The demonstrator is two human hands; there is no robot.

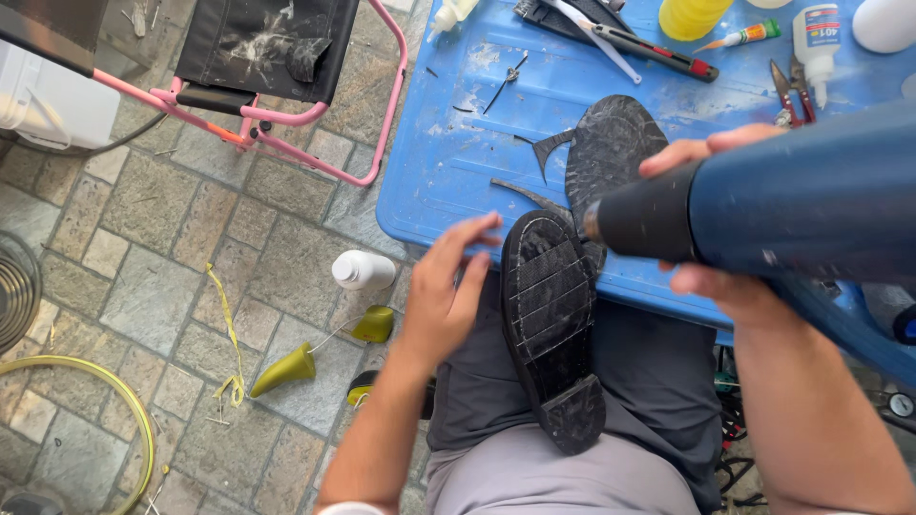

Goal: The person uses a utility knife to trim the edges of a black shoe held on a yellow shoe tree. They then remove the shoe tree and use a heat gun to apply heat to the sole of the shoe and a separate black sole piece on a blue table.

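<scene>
Floor: grey stone paving under a blue table (458, 172).
Shoe (551, 329): sole up on the lap.
Left hand (444, 291): fingers spread, beside the shoe.
Right hand (711, 219): fingers wrapped around a blue heat gun (763, 205), nozzle near the sole.

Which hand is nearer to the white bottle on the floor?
Left. The left hand is just right of the bottle; the right hand holds the heat gun farther right.
</scene>
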